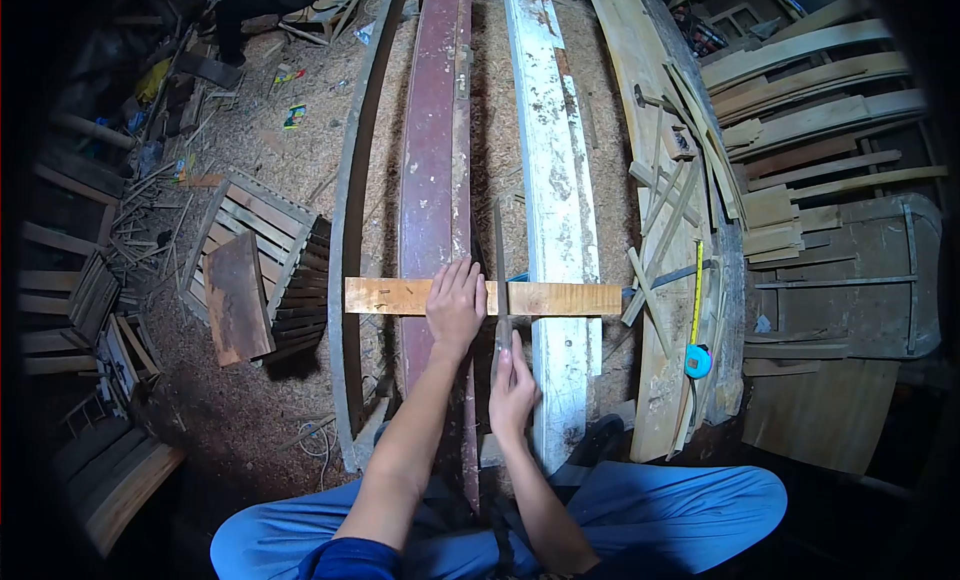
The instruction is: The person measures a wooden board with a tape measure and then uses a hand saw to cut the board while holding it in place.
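Observation:
A short, light wooden board [570,299] lies crosswise over the long beams. My left hand [457,302] presses down on its middle, the fingers wrapped over the far edge. Just to the right, a hand saw [499,242] crosses the board, its narrow blade pointing away from me. Below the board's near edge, my right hand [512,388] is closed around the saw's handle, which the fingers mostly hide. Under the board run a dark red painted beam [432,170] and a white, chipped beam [553,180].
On the thick plank at right lie a yellow tape measure [698,361], a hammer [655,101] and thin wood strips [655,220]. A slatted crate [255,230] stands at left on shavings, a brown plank [237,298] leaning on it. Curved slats [810,80] are stacked far right.

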`<state>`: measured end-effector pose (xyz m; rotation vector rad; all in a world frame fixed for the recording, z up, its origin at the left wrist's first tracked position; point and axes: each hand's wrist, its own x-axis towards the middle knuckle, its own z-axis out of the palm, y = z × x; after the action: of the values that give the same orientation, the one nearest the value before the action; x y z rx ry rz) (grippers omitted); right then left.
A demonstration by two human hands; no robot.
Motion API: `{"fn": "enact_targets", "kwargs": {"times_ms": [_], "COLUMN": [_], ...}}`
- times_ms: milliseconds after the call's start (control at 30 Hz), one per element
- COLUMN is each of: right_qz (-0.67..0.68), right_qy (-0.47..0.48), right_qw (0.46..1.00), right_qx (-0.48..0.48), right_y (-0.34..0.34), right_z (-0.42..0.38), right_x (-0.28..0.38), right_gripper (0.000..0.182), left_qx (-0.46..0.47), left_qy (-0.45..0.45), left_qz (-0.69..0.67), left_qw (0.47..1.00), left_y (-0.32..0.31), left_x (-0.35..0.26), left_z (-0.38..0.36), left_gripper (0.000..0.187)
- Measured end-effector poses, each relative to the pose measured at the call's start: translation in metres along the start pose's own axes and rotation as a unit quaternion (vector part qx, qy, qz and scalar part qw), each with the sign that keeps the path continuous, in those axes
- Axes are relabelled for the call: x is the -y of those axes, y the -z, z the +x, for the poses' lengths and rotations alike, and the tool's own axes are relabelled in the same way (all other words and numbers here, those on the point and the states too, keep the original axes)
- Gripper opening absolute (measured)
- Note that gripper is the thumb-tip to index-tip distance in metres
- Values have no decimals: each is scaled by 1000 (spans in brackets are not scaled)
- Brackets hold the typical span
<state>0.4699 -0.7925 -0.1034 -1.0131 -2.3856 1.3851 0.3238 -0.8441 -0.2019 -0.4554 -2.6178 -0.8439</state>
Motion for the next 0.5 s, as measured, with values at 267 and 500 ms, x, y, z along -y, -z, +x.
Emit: {"fn": "enact_targets", "kwargs": {"times_ms": [267, 500], "right_qz": [-2, 28], "right_qy": [7, -12], "right_qw": [1000, 1000], "right_qx": [-11, -7], "right_y": [-2, 0], "right_z": [-8, -23], "right_x": [-6, -15], "right_gripper": [42, 43], "left_qx": [8, 2], "left_qy": [7, 9], "left_qz": [-3, 1], "left_qw": [1000, 1000], "left_y": [0, -1], "left_x": [-2, 1], "left_z": [1, 0], "left_gripper": [27, 27]}}
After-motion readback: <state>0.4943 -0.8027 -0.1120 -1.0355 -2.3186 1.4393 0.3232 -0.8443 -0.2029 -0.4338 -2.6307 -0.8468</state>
